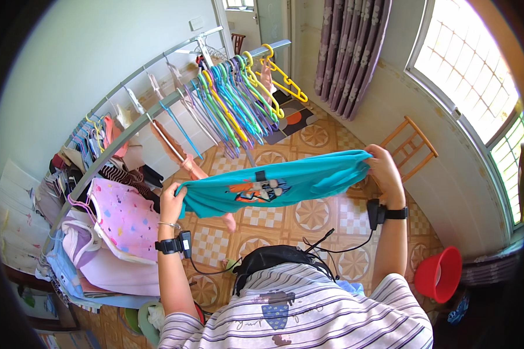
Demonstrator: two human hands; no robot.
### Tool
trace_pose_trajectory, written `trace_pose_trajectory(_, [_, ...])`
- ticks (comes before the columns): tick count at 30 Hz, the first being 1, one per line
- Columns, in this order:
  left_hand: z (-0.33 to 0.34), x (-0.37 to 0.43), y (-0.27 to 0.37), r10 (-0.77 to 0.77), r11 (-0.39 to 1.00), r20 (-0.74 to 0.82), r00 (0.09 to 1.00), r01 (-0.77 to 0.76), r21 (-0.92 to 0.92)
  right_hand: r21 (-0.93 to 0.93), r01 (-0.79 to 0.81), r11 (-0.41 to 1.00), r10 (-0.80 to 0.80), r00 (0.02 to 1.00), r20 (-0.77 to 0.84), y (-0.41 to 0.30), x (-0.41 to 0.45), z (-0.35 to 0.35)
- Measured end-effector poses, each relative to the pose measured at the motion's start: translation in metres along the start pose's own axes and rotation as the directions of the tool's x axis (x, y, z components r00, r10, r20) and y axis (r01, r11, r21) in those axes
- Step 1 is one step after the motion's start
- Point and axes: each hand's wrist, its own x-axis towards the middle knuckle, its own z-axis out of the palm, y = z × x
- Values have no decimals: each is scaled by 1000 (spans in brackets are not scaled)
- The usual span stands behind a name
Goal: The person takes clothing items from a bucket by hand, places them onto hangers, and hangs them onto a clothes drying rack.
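Note:
A teal garment with a printed picture (297,176) is stretched out in front of me between both hands, above the floor. My left hand (172,203) grips its left end, and my right hand (380,165) grips its right end, a little higher in the picture. Beyond the garment, a row of coloured plastic hangers (233,104) hangs on a metal rail (133,131). A pink patterned garment (124,218) on a pink hanger is at the left, close to my left forearm.
A second rail with more hanging clothes (85,141) runs along the left wall. A wooden chair (408,146) stands by the right wall, below the window. At the lower right is a red plastic bucket (439,275). Cables run from both wrist devices to a black bag at my waist.

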Motion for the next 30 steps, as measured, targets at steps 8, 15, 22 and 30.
trace_pose_trajectory(8, [112, -23, 140, 421, 893, 268, 867, -345, -287, 17, 382, 924, -356, 843, 404, -90, -12, 144])
trace_pose_trajectory(15, [95, -10, 132, 266, 964, 314, 911, -243, -113, -117, 550, 827, -446, 769, 458, -48, -8, 157])
trace_pose_trajectory(22, [65, -18, 85, 274, 928, -115, 955, -231, 291, -349, 289, 891, -76, 854, 514, -12, -9, 127])
trace_pose_trajectory(30, [53, -23, 9, -311, 705, 343, 886, 457, -543, 52, 332, 942, -299, 758, 579, -66, -19, 131])
